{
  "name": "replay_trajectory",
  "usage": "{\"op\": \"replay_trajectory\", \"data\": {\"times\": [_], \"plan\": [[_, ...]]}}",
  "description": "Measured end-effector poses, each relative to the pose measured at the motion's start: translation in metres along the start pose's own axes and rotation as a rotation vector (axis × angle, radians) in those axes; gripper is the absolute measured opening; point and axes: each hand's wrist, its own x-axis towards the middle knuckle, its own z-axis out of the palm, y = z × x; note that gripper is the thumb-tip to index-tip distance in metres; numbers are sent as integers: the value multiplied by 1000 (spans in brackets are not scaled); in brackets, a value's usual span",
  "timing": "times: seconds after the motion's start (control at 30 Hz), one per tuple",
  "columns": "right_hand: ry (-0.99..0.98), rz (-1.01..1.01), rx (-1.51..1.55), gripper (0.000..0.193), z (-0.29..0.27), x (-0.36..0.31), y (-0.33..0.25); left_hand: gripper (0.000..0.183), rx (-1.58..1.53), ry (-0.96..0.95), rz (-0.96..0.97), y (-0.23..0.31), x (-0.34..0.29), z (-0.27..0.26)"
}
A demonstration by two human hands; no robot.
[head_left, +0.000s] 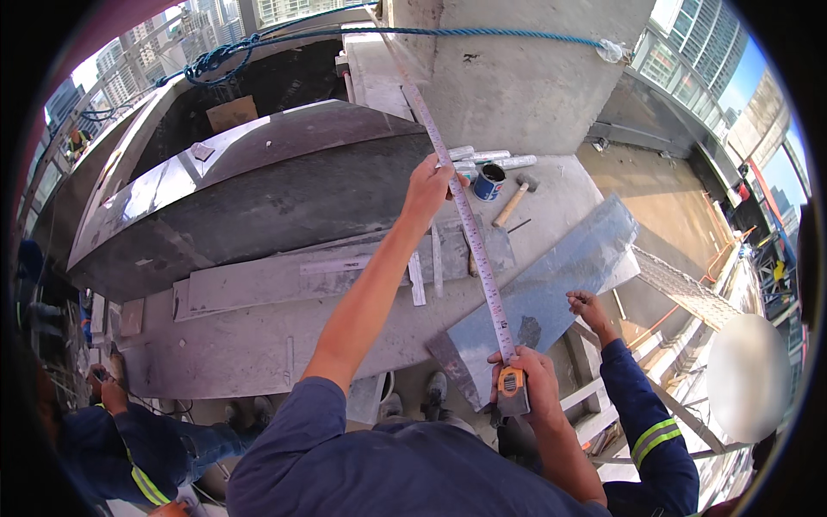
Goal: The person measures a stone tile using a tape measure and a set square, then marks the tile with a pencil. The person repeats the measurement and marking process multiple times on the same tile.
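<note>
My left hand (426, 188) reaches far forward, its fingers closed around the extended tape measure blade (484, 269). Low and near my body, my right hand (538, 383) grips the orange and black tape measure case (512, 392). Between the hands the pale blade runs taut over the work surface and continues beyond my left hand toward the concrete column. Just right of my left hand are an open dark can (489, 183), several silver tubes (495, 158) and a hammer (514, 202). Below the blade lies a grey-blue stone slab (551, 284).
A long dark stone-clad block (284, 194) stands at left, with narrow slabs (258, 283) along its base. Blue rope (431, 33) crosses before a concrete column (525, 90). A co-worker's hand (590, 314) is by the slab at right; another person (129, 439) is at lower left.
</note>
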Motion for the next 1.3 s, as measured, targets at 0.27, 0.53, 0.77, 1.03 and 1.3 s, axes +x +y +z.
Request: {"op": "replay_trajectory", "data": {"times": [0.27,0.53,0.77,1.03,1.3], "plan": [[60,-11,32,35,18,19,-43,46,24,-109,-20,-6,-40,-17],[127,-74,-40,34,18,45,-37,25,230,170,-239,-174,-157,-127],[157,-84,-47,38,13,41,-28,23,544,374,-285,-258,-277,-230],[227,-73,-88,39,-1,22,-37,25,841,319,-326,-288,-365,-283],[210,-89,-90,40,7,8,-30,28,765,316,-382,-322,-390,-295]]}}
